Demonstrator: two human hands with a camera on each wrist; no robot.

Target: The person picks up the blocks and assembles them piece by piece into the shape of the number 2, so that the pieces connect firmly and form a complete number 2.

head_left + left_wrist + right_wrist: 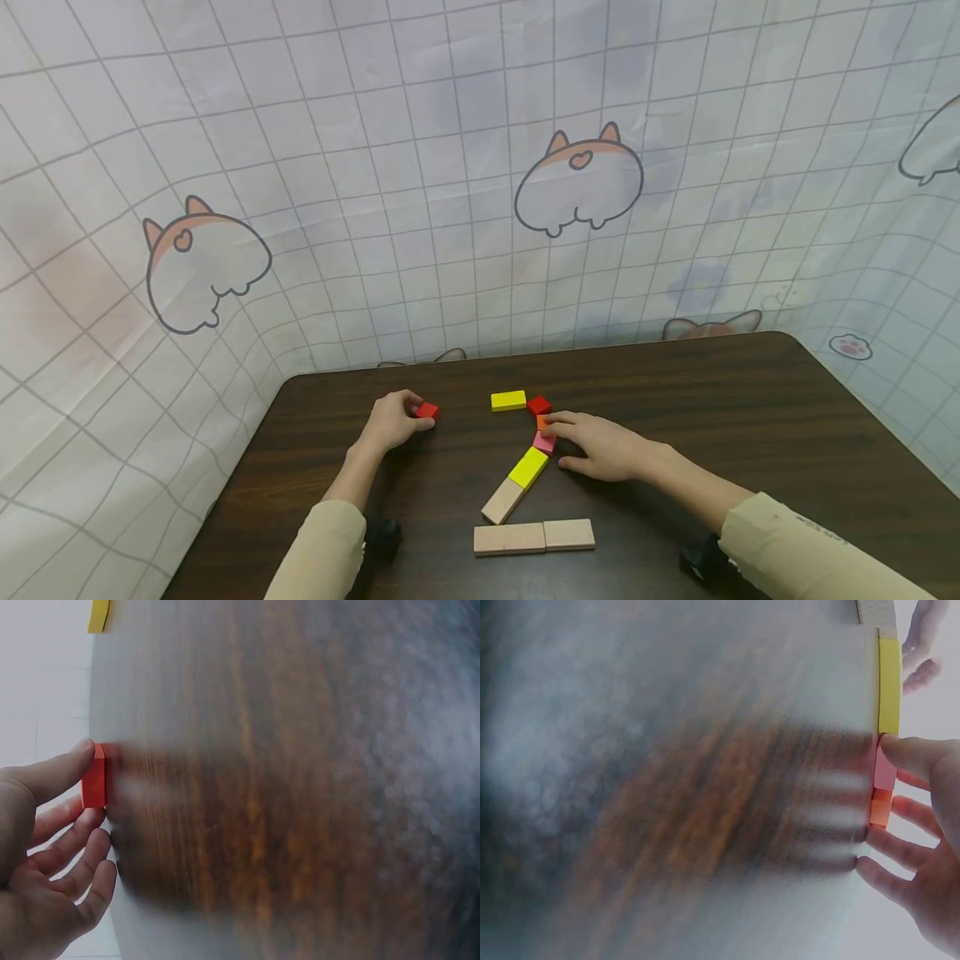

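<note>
At the table's far left, my left hand (392, 421) pinches a small red block (427, 411) between thumb and fingers. The left wrist view shows this block (94, 778) held close over the tabletop, the other fingers spread below it. My right hand (607, 448) reaches to a bent row of blocks, its fingertips touching around the orange block (542, 422) and pink block (544, 442). In the right wrist view the thumb lies near the pink block (884, 766). Another red block (538, 405) sits past the orange one, which the fingers partly cover.
A yellow block (508, 401) lies left of the row's far end. Toward me the row continues with a yellow block (528, 468) and a wooden block (502, 501). Two more wooden blocks (510, 539) lie end to end nearer. Behind the table (712, 392) hangs a patterned curtain (450, 208).
</note>
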